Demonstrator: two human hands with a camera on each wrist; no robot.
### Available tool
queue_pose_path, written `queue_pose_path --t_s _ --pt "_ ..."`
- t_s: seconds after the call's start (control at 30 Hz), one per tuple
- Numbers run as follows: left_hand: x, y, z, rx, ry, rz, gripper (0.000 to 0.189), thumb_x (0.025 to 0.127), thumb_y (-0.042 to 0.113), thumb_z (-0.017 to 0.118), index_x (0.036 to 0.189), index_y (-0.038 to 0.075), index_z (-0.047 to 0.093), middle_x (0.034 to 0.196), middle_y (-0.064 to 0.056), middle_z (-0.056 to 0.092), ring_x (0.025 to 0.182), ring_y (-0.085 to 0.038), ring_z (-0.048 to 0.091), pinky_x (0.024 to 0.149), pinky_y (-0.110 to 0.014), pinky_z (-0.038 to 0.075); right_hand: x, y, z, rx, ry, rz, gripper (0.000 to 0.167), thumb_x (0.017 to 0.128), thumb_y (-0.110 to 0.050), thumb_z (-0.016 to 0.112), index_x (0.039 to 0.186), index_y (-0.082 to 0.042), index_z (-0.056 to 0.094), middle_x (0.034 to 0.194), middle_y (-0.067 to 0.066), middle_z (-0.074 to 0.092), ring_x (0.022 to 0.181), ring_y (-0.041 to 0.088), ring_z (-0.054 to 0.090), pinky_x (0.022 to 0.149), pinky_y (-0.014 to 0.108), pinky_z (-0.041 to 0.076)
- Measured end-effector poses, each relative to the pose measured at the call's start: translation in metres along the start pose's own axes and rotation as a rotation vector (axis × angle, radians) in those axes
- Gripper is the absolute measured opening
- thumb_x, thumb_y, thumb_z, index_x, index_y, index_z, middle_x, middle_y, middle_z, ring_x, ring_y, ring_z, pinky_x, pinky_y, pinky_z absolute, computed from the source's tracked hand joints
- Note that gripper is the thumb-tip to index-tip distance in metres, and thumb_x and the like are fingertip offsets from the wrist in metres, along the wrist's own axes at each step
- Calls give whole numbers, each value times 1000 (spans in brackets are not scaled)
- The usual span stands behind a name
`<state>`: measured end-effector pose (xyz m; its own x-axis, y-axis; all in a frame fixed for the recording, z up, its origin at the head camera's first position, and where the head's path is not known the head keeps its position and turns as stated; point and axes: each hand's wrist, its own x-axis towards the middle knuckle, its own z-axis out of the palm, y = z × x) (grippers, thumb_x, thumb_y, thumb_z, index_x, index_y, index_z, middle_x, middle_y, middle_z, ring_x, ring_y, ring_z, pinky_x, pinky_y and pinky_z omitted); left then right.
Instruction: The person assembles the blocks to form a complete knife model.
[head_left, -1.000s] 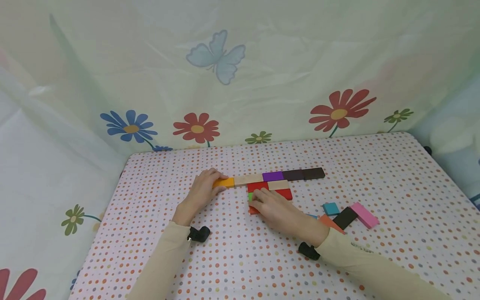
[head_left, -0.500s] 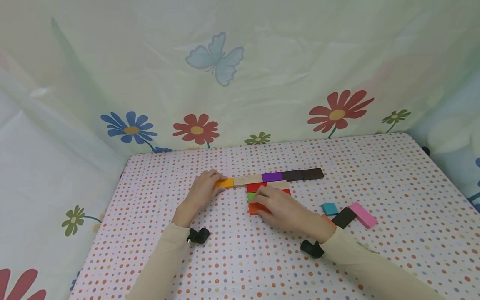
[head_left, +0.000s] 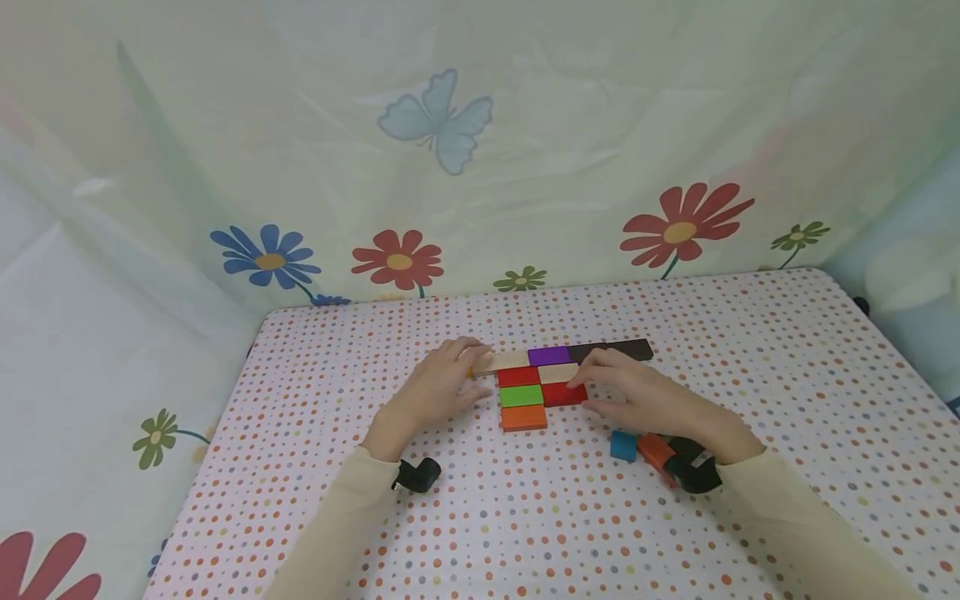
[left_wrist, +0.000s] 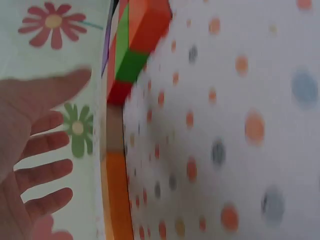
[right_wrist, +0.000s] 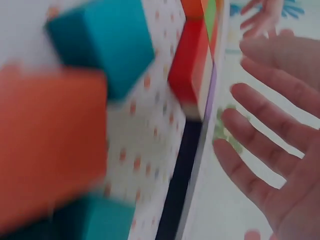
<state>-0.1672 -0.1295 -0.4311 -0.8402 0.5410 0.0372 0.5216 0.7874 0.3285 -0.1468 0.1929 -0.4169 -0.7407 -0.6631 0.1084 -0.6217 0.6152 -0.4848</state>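
Observation:
Flat coloured blocks lie joined on the dotted tablecloth. Their back row holds a yellow block (left_wrist: 117,195), a pale wood block (head_left: 508,361), a purple block (head_left: 549,356) and dark brown blocks (head_left: 632,349). Against its front side sit a red block (head_left: 517,377), another pale block (head_left: 558,373), a green block (head_left: 521,396), a second red block (head_left: 562,395) and an orange block (head_left: 524,417). My left hand (head_left: 435,387), fingers spread and holding nothing, hovers by the row's left end, mostly hiding the yellow block. My right hand (head_left: 648,396) hovers at the right side, fingers apart, grasping nothing.
Loose blocks lie beneath my right wrist: a blue block (head_left: 623,445), a reddish-orange block (head_left: 655,455) and a dark block (head_left: 684,448) partly covered by the wrist camera (head_left: 693,475). A flowered curtain (head_left: 562,167) rises behind the table.
My left hand has let go of the yellow block and shifted right. My right hand has drawn back rightward from the green and orange blocks, uncovering them; its arm now hides the pink block.

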Motion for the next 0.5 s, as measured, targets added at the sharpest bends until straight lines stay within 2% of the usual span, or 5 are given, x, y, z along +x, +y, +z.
queue_pose_path --t_s 0.1,0.2,0.3,0.5 --pt "5 16 6 8 -64 69 79 96 50 74 157 9 45 160 -10 43 147 -30 41 121 -47 34 -12 8 -9 -2 -44 54 23 92 -13 81 115 -11 75 112 1 64 107 23 58 86 45 58" --pt "11 26 12 29 -114 110 89 94 58 72 160 9 40 165 -10 37 151 -29 35 124 -45 29 -23 16 -15 -25 -112 99 28 92 -21 83 117 -11 76 113 1 64 107 24 59 87 46 57" --pt "12 31 18 34 -155 115 94 93 61 72 163 10 36 167 -9 33 154 -29 32 125 -43 26 -34 26 -20 -53 -171 118 37 89 -29 86 120 -11 75 116 2 63 107 25 60 85 45 58" --pt "12 30 26 64 -155 111 94 91 62 73 162 11 40 168 -7 32 154 -26 31 125 -39 26 -57 38 -31 -5 -207 83 51 81 -43 90 120 -15 74 118 -1 61 106 22 59 84 40 58"
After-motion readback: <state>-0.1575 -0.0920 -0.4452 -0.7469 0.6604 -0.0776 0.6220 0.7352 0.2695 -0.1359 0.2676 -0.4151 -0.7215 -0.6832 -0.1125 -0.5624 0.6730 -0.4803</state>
